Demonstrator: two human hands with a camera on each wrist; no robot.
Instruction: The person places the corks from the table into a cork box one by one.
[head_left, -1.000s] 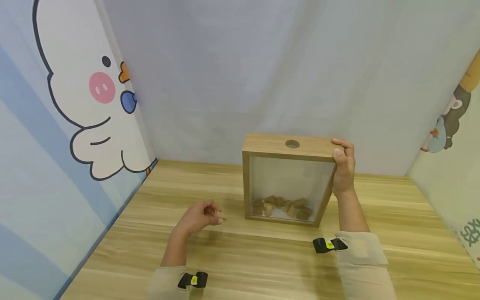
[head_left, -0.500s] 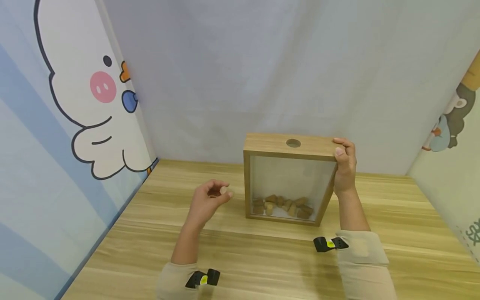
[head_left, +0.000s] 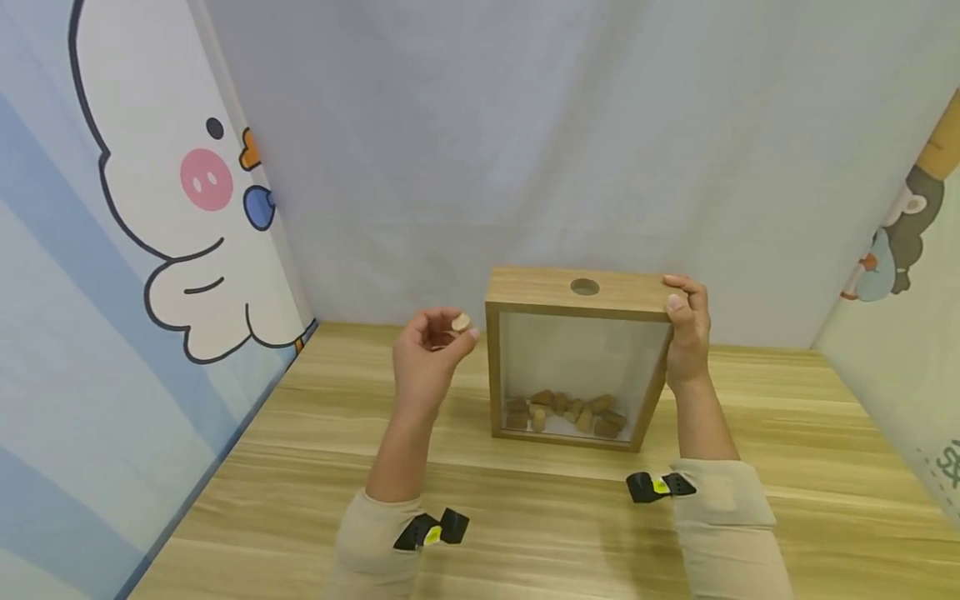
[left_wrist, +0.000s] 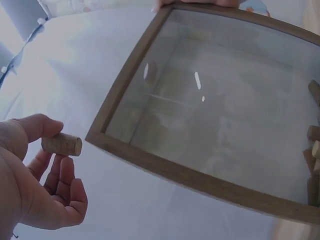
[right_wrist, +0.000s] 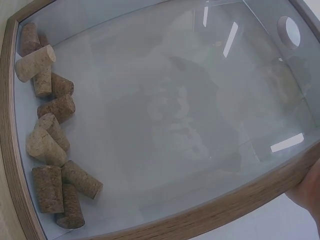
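Note:
A small cork (left_wrist: 62,144) is pinched between the thumb and fingers of my left hand (head_left: 429,358), just left of the box's upper left corner. The wooden shadow box (head_left: 577,292) stands upright, with a clear front pane and a round hole (head_left: 585,287) in its top. My right hand (head_left: 688,333) grips its top right corner, thumb on the front edge and fingers over the top. Several corks (right_wrist: 47,145) lie in a heap along the bottom inside, seen through the pane. Only a bit of the right hand shows in the right wrist view.
The box rests on a wood-grain table (head_left: 517,517). Behind it hangs a pale grey curtain (head_left: 420,167). Printed cartoon panels flank the table, a white duck (head_left: 172,167) on the left. A black strap sits on each sleeve.
My left hand has risen from low over the table, moving up and slightly right toward the box's top with the cork. The right hand and the box stay in place.

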